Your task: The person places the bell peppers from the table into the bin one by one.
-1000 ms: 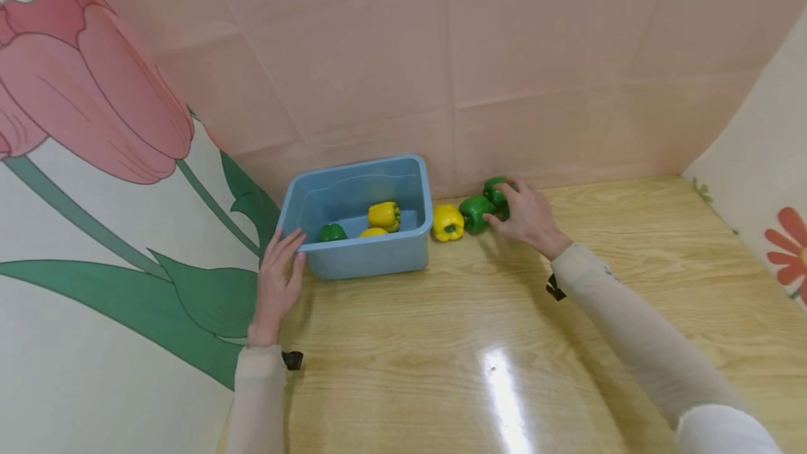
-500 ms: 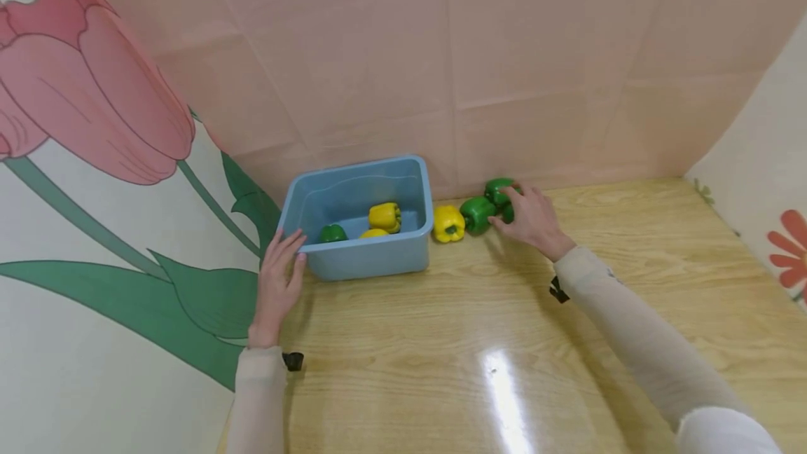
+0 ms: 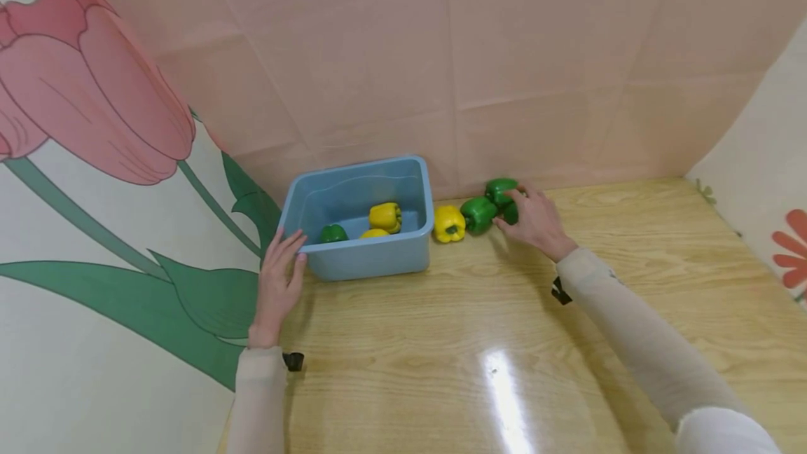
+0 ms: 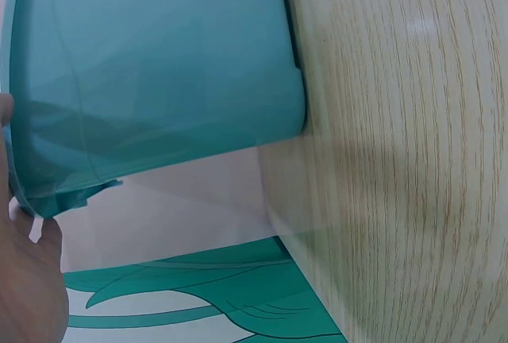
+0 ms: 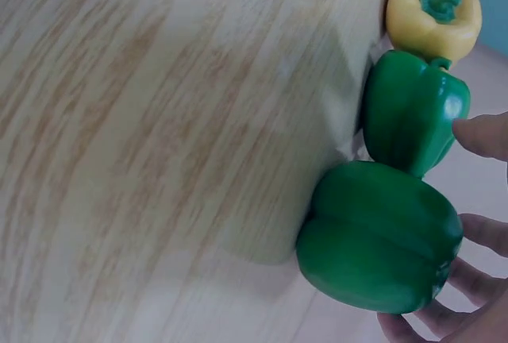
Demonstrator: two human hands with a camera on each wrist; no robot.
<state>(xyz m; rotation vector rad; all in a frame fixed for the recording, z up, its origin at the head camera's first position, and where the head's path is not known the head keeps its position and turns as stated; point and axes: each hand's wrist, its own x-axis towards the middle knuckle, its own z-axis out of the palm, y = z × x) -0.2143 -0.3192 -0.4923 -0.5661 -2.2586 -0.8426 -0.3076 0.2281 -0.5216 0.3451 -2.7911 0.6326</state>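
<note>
A light-blue plastic bin (image 3: 368, 261) stands against the pink backdrop, holding yellow and green bell peppers. At its front left corner my left hand (image 3: 277, 286) rests on the rim with its fingers extended. Right of the bin, a yellow bell pepper (image 3: 450, 223) and a green bell pepper (image 3: 479, 216) sit side by side. Another green bell pepper (image 3: 501, 190) lies behind. My right hand (image 3: 536, 223) arches over a green bell pepper (image 5: 377, 236), partly hidden in the head view. Its fingers lie along that pepper's side, and the thumb is spread apart near the neighbouring green pepper.
The wood-grain table (image 3: 391, 356) extends in front of the bin and to the right. A pink backdrop (image 3: 504, 90) closes off the back. Flower-printed panels (image 3: 126, 286) stand at the left and right sides.
My right hand has shifted slightly right, and its thumb has drawn back from the middle green pepper, so more of the green peppers shows. The left hand and the bin stay put.
</note>
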